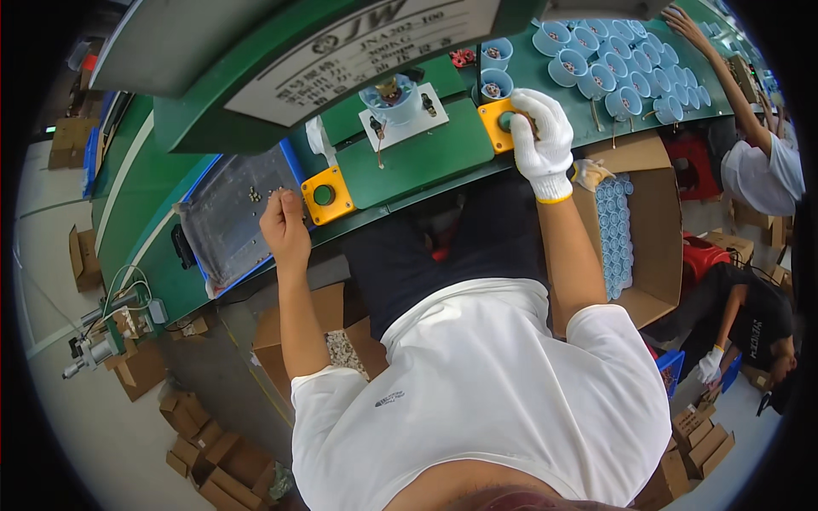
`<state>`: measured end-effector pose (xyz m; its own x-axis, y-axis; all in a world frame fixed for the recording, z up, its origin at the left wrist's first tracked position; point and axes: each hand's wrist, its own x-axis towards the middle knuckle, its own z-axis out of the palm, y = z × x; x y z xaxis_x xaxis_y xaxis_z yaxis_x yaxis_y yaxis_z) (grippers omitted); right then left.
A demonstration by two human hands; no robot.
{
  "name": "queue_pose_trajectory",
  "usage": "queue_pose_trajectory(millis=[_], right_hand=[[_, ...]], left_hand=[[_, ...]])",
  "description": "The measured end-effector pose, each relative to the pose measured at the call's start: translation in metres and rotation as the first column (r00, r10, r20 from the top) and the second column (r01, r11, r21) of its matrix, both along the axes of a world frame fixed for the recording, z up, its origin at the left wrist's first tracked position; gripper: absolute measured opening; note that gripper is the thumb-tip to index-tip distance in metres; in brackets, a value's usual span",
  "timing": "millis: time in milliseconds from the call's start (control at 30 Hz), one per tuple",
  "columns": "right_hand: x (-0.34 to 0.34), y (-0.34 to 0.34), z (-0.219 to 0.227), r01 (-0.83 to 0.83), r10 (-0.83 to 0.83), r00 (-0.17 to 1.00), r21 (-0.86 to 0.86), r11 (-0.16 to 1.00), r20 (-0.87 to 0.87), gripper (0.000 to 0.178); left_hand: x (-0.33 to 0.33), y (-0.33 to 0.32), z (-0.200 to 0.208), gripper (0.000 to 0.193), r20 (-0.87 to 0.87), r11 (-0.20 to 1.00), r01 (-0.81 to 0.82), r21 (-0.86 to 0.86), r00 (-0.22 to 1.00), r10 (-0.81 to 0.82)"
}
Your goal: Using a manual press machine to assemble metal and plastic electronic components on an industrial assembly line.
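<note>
My left hand [285,226], bare, is closed beside a yellow button box [339,183] with a green button, over the edge of a dark, blue-rimmed tray [234,223]. Whatever its fingers hold, if anything, is hidden. A white glove with a yellow cuff covers my right hand [545,146], whose fingers curl over a second yellow button box [494,128], by its green button. Between the boxes, a translucent blue cup [399,111] stands on a white plate [433,119] under the green machine head [290,102]. A thin brown lead hangs from the plate's front.
Many blue cups [596,81] with small parts inside stand at the right on the green bench. An open carton [652,230] of stacked cups sits below, a glove [592,174] at its edge. Loose small parts lie in the tray. Another person's arm [724,77] reaches in at far right.
</note>
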<state>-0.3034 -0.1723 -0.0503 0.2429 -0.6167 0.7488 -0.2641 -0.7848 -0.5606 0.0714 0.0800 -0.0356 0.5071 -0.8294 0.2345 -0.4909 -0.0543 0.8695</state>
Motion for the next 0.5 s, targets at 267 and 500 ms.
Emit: queue_pose_trajectory(millis=[267,500], right_hand=[[0.000,0.000,0.003,-0.004,0.004,1.000,-0.032,0.999,-0.025,0.018],[0.001,0.001,0.004,0.007,-0.007,0.999,-0.002,1.000,-0.035,0.018]], left_hand=[[-0.021,-0.012,0.007,0.027,0.056,0.991,-0.103,-0.086,0.993,0.108],[-0.004,-0.006,0.000,0.021,-0.060,0.994,-0.032,-0.106,0.998,0.026]])
